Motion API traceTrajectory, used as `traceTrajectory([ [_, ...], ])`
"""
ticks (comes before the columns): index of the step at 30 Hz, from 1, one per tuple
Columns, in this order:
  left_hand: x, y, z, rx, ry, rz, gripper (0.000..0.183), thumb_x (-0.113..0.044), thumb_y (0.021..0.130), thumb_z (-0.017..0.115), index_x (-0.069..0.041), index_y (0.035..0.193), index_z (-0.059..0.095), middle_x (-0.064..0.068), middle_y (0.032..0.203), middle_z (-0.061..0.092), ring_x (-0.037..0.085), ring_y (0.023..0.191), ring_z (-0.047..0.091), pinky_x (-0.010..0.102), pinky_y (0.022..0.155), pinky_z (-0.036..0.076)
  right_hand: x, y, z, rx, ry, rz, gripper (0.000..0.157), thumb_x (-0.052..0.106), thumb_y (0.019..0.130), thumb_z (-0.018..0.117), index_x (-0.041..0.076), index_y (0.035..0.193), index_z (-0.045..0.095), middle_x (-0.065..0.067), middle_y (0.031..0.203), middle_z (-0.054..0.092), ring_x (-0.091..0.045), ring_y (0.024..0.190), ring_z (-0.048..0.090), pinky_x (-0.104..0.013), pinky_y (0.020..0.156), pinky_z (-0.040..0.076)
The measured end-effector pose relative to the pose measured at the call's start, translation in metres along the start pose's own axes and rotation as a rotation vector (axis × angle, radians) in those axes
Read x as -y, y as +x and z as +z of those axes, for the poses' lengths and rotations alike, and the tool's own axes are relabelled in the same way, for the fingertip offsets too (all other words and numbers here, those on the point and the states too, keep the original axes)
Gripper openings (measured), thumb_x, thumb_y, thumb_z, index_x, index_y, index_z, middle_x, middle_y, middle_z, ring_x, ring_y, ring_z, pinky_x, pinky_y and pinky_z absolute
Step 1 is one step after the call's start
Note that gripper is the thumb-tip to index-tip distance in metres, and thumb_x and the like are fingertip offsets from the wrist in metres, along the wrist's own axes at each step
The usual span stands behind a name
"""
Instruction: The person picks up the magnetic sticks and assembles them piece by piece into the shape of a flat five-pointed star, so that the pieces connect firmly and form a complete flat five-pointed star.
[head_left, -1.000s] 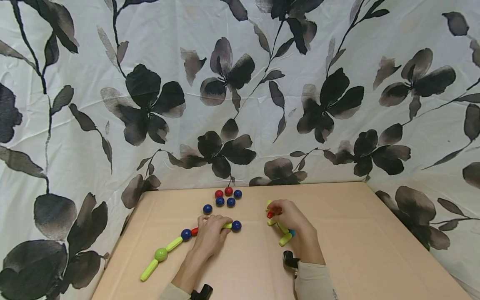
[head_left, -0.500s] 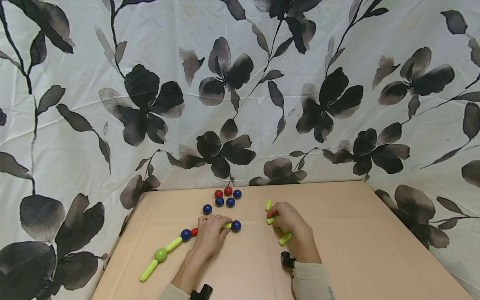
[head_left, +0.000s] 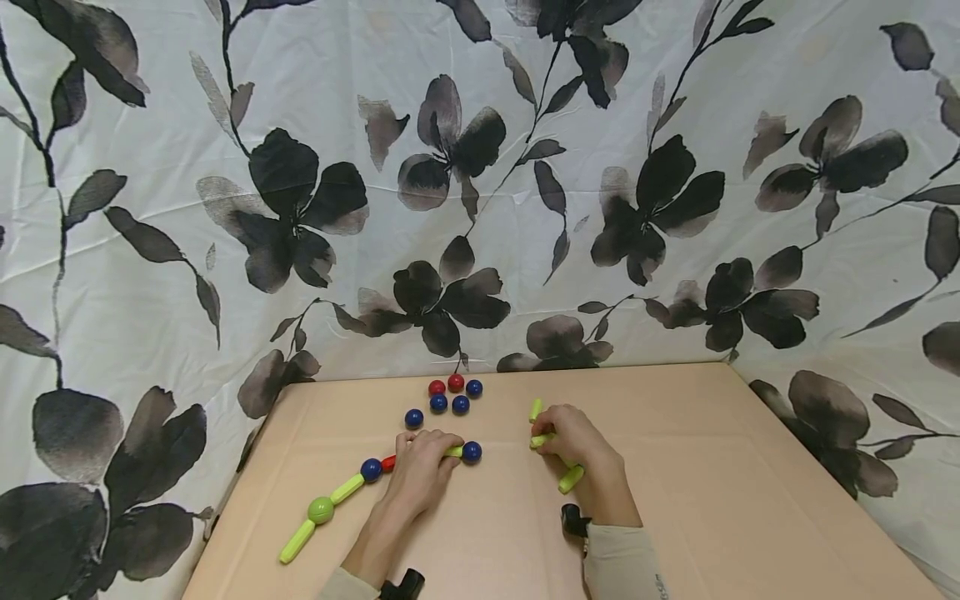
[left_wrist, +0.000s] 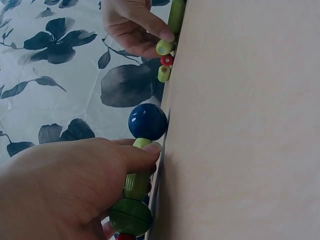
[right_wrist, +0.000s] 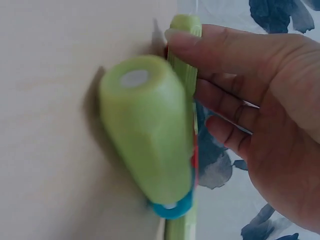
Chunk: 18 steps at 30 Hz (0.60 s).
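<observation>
- A chain (head_left: 348, 489) of joined rods and balls lies on the table, slanting from 8 o'clock up to 2 o'clock, its middle covered by the left hand (head_left: 426, 462)
- At its 2 o'clock end sits a blue end ball (head_left: 471, 452), joined to a green end rod (left_wrist: 136, 186); the left wrist view shows the left thumb and fingers pinching that rod, just above a green ball (left_wrist: 131, 217)
- The left hand is back up in the head view, knuckles bent, its forearm coming from 7 o'clock
- At 3 o'clock from it, well apart, the right hand (head_left: 581, 442) reaches in from 5 o'clock, fingers toward 9 o'clock; its thumb and fingers pinch a gripped green rod (right_wrist: 184, 75)
- Near the right hand are a small green rod (head_left: 536, 409) at 10 o'clock and a near green rod (head_left: 571, 478) between 6 and 7 o'clock; a blue connector (right_wrist: 175, 207) shows at the near rod's end
- Around 12 o'clock from the left hand are 2 red balls (head_left: 455, 382) and 4 blue balls (head_left: 461, 405)
- Past the tan table (head_left: 712, 458), toward 12 o'clock, hangs a flowered cloth (head_left: 540, 250)
</observation>
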<state>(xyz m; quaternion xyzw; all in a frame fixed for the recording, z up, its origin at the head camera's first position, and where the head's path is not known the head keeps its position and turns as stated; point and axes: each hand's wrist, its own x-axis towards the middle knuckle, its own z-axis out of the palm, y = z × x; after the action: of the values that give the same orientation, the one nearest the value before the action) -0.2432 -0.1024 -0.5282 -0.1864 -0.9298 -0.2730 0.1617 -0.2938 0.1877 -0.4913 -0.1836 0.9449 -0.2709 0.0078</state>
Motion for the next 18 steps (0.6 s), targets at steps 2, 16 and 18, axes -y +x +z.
traceTrajectory([
  [2, 0.000, 0.000, 0.000, 0.002, 0.002, 0.001, 0.020, -0.015, 0.091, 0.080, -0.019, 0.110, 0.078, -0.002, 0.107, 0.077, 0.020, 0.102, 0.066, 0.049, 0.097, 0.031, 0.002, -0.001, -0.001, -0.004, -0.001, -0.022, 0.017, 0.007, 0.081, 0.087, 0.016, 0.087, 0.075, 0.006, 0.086, 0.069, -0.015, 0.084, 0.058, -0.038, 0.084, 0.048],
  [16, 0.001, -0.003, -0.003, 0.020, -0.003, -0.006, 0.020, -0.015, 0.092, 0.080, -0.019, 0.111, 0.078, -0.002, 0.108, 0.077, 0.021, 0.104, 0.067, 0.050, 0.099, 0.032, 0.046, 0.004, 0.010, 0.169, 0.104, -0.060, 0.012, 0.017, 0.101, 0.067, 0.024, 0.110, 0.070, 0.004, 0.097, 0.067, -0.014, 0.091, 0.061, -0.037, 0.087, 0.052],
  [18, 0.001, -0.003, -0.004, 0.017, 0.000, -0.002, 0.020, -0.015, 0.092, 0.080, -0.019, 0.111, 0.078, -0.002, 0.107, 0.077, 0.021, 0.104, 0.067, 0.050, 0.098, 0.032, 0.052, 0.004, 0.014, 0.208, 0.095, -0.066, 0.011, 0.017, 0.100, 0.068, 0.024, 0.108, 0.071, 0.005, 0.096, 0.067, -0.014, 0.090, 0.061, -0.035, 0.087, 0.052],
])
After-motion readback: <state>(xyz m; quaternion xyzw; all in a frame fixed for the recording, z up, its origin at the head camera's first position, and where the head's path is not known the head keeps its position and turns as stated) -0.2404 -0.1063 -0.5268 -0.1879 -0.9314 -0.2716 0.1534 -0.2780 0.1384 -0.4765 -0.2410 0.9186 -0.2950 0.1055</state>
